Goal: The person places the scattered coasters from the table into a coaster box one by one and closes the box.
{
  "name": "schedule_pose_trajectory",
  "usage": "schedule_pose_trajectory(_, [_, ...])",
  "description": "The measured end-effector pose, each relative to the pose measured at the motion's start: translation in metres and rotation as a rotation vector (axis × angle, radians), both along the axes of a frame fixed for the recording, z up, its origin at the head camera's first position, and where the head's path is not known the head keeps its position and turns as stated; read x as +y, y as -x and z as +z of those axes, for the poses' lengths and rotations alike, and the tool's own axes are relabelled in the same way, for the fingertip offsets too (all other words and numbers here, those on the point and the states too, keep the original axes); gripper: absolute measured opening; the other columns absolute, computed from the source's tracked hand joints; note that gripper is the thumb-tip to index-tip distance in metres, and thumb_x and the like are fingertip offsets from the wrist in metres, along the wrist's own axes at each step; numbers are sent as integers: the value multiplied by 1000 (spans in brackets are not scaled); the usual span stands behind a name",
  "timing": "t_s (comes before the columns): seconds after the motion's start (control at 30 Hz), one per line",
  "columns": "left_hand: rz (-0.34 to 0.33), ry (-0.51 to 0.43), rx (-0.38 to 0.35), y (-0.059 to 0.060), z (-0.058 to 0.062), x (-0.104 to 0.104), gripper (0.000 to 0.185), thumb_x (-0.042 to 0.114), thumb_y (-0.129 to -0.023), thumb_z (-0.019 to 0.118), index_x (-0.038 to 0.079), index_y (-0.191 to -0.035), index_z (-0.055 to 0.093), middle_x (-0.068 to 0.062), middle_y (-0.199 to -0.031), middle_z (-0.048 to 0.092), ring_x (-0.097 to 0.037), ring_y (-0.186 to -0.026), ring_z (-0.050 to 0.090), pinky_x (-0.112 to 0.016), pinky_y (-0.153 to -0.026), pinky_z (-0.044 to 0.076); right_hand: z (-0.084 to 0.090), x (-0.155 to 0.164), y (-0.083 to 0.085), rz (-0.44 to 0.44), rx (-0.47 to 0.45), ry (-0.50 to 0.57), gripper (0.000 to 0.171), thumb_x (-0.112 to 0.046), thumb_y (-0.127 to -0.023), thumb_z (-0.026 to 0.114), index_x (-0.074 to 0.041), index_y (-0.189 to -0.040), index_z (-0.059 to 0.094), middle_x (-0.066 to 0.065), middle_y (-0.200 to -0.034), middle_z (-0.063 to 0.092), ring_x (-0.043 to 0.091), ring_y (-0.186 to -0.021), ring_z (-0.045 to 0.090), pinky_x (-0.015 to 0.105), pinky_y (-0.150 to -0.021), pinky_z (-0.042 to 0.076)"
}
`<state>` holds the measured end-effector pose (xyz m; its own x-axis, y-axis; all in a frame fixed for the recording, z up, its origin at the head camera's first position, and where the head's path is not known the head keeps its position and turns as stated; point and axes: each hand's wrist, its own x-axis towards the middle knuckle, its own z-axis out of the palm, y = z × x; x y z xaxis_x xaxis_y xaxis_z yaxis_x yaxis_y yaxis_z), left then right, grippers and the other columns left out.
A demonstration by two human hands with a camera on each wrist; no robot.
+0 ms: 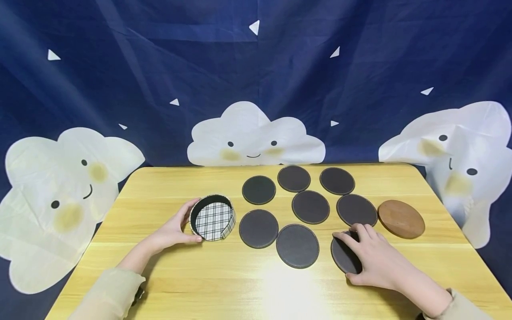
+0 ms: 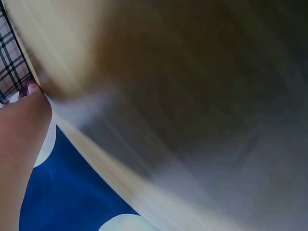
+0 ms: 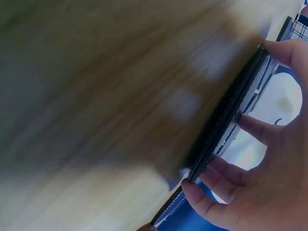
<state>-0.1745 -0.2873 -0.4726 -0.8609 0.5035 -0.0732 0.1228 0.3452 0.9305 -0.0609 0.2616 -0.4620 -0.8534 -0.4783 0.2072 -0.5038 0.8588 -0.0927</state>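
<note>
A round box (image 1: 213, 217) with a plaid lining stands open on the yellow table (image 1: 224, 284). My left hand (image 1: 193, 225) grips its left side, thumb at the front wall and fingers on the far rim. The left wrist view shows only a strip of the plaid box (image 2: 9, 67) beside my thumb (image 2: 26, 115). My right hand (image 1: 347, 256) pinches a dark round coaster (image 1: 341, 261) at the front right, thumb on the near edge and fingers over the far edge. In the right wrist view the coaster (image 3: 226, 115) appears edge-on between my fingers (image 3: 255, 130).
Several more dark coasters (image 1: 298, 245) lie spread between the box and a brown wooden lid (image 1: 401, 218) at the right. A blue cloth with white clouds (image 1: 256, 135) hangs behind the table. Both wrist views are blurred.
</note>
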Motion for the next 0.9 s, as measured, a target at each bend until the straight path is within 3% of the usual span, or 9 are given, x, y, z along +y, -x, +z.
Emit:
schedule_pose_trajectory(0.3, [10, -20, -10, 3, -2, -2, 115, 6, -78, 92, 6, -168, 19, -28, -171, 25, -55, -155, 26, 0, -109, 27, 7, -7, 14, 15, 26, 3, 91, -45, -56, 91, -27, -140, 63, 18, -124, 57, 38, -114, 57, 58, -78, 56])
schedule_pose_trajectory(0.9, [61, -60, -32, -1, -6, -1, 117, 4, -76, 93, 8, -168, 22, -29, -168, 33, -54, -152, 32, 0, -108, 28, 23, -42, 48, 50, 26, -14, 92, -44, -58, 88, -30, -144, 60, 22, -133, 57, 40, -122, 56, 50, -72, 48])
